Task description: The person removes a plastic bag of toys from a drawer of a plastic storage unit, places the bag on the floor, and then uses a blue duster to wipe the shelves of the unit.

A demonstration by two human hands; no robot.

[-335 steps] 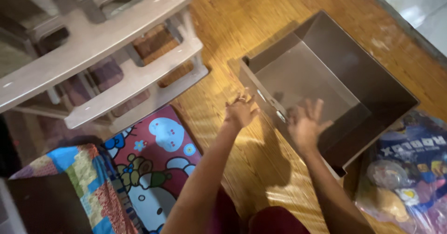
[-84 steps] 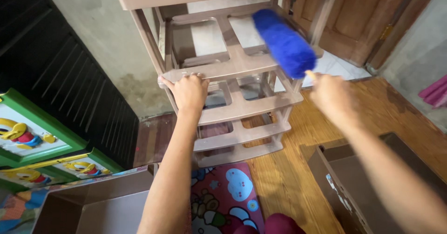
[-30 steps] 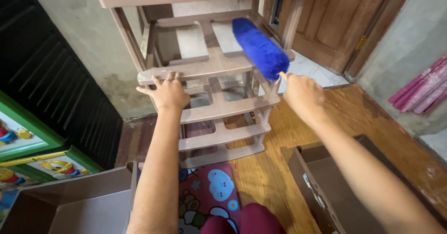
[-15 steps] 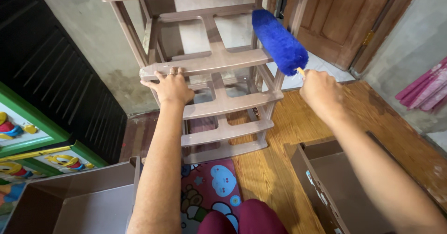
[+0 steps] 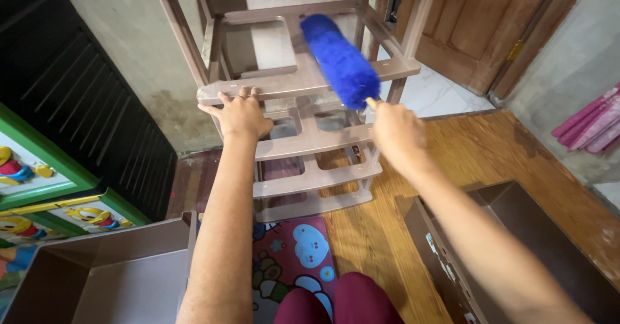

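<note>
— what changed just now?
— swung the blue duster (image 5: 340, 59) from the frame's right side down across the upper shelf (image 5: 310, 82); right hand (image 5: 395, 132) closed on its handle.
— and the left hand (image 5: 242, 113)?
— kept flat and open on the shelf rail, steadying the drawer frame (image 5: 303, 150).

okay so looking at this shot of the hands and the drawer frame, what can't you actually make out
Head view only:
- Duster handle: hidden inside the right hand.
- Drawer frame top: cut off by the upper edge.
- Left hand fingertips: partly hidden over the frame's rail.
- Right drawer: cut by the lower edge, partly behind the right arm.
</note>
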